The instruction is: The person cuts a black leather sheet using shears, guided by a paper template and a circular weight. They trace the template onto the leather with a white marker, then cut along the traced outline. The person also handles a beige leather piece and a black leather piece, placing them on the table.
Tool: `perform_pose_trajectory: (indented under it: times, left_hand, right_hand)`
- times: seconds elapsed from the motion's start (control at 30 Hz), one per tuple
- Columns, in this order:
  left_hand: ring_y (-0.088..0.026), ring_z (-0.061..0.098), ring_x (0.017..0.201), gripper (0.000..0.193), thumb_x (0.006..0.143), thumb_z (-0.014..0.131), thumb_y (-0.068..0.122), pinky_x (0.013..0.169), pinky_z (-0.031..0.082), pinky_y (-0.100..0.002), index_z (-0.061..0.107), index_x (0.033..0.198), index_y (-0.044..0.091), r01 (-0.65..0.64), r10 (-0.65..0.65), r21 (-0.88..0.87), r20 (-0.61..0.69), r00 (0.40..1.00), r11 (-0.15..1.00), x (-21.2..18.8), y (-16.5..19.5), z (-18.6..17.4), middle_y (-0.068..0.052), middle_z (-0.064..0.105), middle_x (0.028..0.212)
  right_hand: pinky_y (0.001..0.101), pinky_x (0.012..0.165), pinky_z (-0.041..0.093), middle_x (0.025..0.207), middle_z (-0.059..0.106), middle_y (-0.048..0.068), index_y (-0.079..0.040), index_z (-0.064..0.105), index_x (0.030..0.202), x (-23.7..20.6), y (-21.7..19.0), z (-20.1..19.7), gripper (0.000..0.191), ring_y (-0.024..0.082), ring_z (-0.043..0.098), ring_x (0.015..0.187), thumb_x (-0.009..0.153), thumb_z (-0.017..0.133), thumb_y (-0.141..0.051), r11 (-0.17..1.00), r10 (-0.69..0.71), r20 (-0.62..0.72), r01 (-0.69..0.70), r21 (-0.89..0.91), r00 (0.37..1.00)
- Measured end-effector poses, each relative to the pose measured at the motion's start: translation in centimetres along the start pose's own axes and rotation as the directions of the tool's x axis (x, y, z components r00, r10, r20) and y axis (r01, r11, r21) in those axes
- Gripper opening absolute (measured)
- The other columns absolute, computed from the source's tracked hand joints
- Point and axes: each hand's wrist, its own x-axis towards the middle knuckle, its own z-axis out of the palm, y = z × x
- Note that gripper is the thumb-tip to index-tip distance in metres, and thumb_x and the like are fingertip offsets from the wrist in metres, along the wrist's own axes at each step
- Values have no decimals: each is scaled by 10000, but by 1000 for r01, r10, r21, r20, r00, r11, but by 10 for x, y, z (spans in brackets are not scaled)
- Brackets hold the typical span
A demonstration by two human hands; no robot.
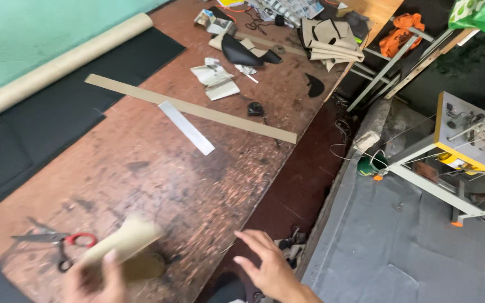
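Note:
My left hand (pixel 94 280) is at the bottom edge of the head view, blurred, gripping a tan rolled or folded piece of material (pixel 124 241) above the worn brown worktable (pixel 158 168). Red-handled scissors (pixel 57 241) lie just left of that hand. My right hand (pixel 268 266) hovers with fingers spread past the table's right edge, holding nothing.
A metal ruler (pixel 186 128) and a long tan strip (pixel 192 109) lie mid-table. Black sheet material (pixel 40 120) and a cardboard tube (pixel 57 67) run along the left wall. Cut tan and black pieces (pixel 287 45) pile at the far end. A yellow-topped machine (pixel 472 140) stands on the floor at right.

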Motion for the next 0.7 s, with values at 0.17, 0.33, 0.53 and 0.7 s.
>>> perform_pose_trajectory:
  times: [0.17,0.33,0.53,0.7]
  left_hand:
    - [-80,581,823,196,921,746,77,742,478,-222,654,1081,10,267,-212,-139,317,925,954,-57,56,138,-11,632,895]
    - [-81,651,758,158,897,717,90,667,535,-227,695,1033,14,591,-325,-224,661,677,775,-95,102,259,-26,716,853]
    - [-144,713,989,331,868,773,131,829,556,-300,697,1165,8,316,-121,-54,853,507,947,-70,175,369,-101,763,1111]
    - [-297,700,1183,309,954,665,115,1011,531,-363,686,1232,-18,67,431,-509,786,443,858,-2,256,387,-184,712,1250]
  right_hand:
    - [455,1058,430,1430,528,187,-48,577,1410,54,-22,-66,669,385,513,1289,806,830,-187,955,-240,-29,231,-184,970]
    - [466,1016,435,1306,624,167,-73,586,1383,108,44,-127,675,376,556,1199,755,814,-164,937,-166,32,168,-307,986]
    - [337,809,589,1039,762,59,-158,682,1280,150,142,-226,490,222,749,938,796,748,-125,912,397,129,-376,-165,909]
    - [352,786,587,927,752,69,-83,722,1063,243,256,-341,178,190,695,884,902,740,-158,908,400,81,-383,-169,913]
